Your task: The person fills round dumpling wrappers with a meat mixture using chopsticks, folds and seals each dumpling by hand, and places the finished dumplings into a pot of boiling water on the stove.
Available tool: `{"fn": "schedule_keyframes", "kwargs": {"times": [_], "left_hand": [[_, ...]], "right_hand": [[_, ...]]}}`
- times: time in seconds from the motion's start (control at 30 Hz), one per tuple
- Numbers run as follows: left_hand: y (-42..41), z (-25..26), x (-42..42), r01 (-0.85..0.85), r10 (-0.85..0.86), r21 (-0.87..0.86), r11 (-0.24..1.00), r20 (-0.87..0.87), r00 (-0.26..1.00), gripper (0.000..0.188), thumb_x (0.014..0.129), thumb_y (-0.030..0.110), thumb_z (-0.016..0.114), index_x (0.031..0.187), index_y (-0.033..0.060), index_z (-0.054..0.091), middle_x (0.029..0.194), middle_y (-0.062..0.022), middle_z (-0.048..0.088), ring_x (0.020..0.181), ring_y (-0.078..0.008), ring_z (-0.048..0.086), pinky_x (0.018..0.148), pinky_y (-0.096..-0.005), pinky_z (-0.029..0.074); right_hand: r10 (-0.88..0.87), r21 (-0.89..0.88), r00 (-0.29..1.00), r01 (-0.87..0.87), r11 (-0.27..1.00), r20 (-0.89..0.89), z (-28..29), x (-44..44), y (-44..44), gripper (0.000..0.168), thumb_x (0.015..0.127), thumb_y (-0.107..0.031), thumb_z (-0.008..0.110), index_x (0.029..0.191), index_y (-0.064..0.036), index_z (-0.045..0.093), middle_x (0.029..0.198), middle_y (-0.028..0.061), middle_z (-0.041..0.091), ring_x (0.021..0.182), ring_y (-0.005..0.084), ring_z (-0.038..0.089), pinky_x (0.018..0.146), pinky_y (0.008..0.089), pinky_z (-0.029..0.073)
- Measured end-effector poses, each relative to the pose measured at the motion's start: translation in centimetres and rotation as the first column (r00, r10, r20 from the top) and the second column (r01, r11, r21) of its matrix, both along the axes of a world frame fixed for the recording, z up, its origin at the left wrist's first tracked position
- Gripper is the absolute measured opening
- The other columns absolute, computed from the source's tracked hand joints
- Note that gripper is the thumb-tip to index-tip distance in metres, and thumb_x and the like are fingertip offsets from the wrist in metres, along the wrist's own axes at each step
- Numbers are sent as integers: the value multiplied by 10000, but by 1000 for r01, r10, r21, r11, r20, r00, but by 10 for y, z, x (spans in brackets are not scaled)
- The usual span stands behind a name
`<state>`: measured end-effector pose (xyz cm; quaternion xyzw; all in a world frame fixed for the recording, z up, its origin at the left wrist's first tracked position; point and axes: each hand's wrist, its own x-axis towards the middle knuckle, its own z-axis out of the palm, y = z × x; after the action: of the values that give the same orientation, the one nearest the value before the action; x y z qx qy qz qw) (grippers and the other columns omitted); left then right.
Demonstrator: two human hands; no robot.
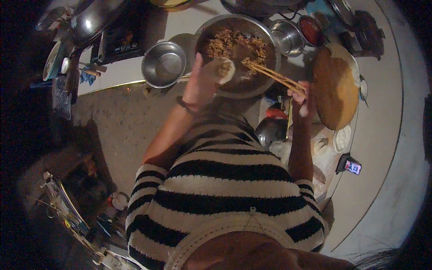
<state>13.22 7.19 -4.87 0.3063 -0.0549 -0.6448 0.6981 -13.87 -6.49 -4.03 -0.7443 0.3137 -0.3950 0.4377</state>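
My left hand (pixel 199 86) holds a round, pale dough wrapper (pixel 225 70) with some filling on it, over the near left part of a large metal bowl (pixel 277 64). A brown, crumbly filling (pixel 221 44) lies in that bowl. My right hand (pixel 301 94), right of the bowl, grips a pair of wooden chopsticks (pixel 278 78). Their tips are in the bowl, near the filling and right of the wrapper. A dark bracelet is on my left wrist.
Left of the large bowl stands a smaller metal bowl (pixel 164 64). At its right are a metal pot (pixel 286 37), a bowl of red sauce (pixel 309 30) and a round wooden board (pixel 337 91). A wok (pixel 91 23) is at the upper left, a lit phone (pixel 352 166) at the right.
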Motion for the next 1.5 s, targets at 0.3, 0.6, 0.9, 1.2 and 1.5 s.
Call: {"fn": "schedule_keyframes", "kwargs": {"times": [0.3, 0.6, 0.9, 1.2, 1.5], "left_hand": [[-9, 17, -12, -11, 5, -81, 997, -70, 998, 909, 857, 713, 359, 1398, -14, 293, 1394, -151, 424, 1286, -272, 417, 1090, -391, 308], [-8, 12, -11, -60, 53, -48, 997, -138, 989, 917, 855, 718, 351, 1391, -24, 302, 1387, -157, 429, 1277, -274, 427, 1085, -391, 313], [-5, 16, -9, -7, -7, -148, 989, -92, 996, 841, 905, 663, 298, 1394, -21, 304, 1398, -144, 417, 1292, -262, 405, 1090, -387, 298], [-4, 15, -16, 23, -9, -122, 992, 114, 993, 946, 857, 737, 285, 1391, -43, 293, 1406, -155, 408, 1301, -259, 398, 1101, -372, 284], [1, 23, -19, 22, -19, -19, 1000, 142, 990, 919, 852, 733, 327, 1410, 3, 285, 1403, -135, 419, 1269, -252, 443, 1052, -369, 366]], "right_hand": [[104, -373, 994, -108, 921, -31, 26, 32, 64, 190, 882, -189, 587, 914, -25, 679, 959, 123, 642, 836, 248, 643, 713, 348, 529], [98, -252, 992, -115, 961, -79, 41, 27, 62, 151, 810, -167, 618, 900, -67, 687, 1011, 103, 623, 821, 234, 634, 719, 330, 514], [-77, 404, 997, 57, 913, 33, 55, 20, 36, 350, 967, -302, 452, 977, 20, 590, 865, 126, 662, 761, 205, 667, 629, 281, 523], [-74, 256, 997, 73, 964, -5, 69, 38, 41, 392, 984, -336, 401, 960, 2, 599, 810, 108, 684, 708, 177, 682, 479, 219, 500], [-41, 400, 955, -84, 913, 294, 26, 18, 23, 328, 986, -297, 442, 1005, 8, 562, 853, 125, 604, 706, 227, 619, 709, 356, 498]]}}
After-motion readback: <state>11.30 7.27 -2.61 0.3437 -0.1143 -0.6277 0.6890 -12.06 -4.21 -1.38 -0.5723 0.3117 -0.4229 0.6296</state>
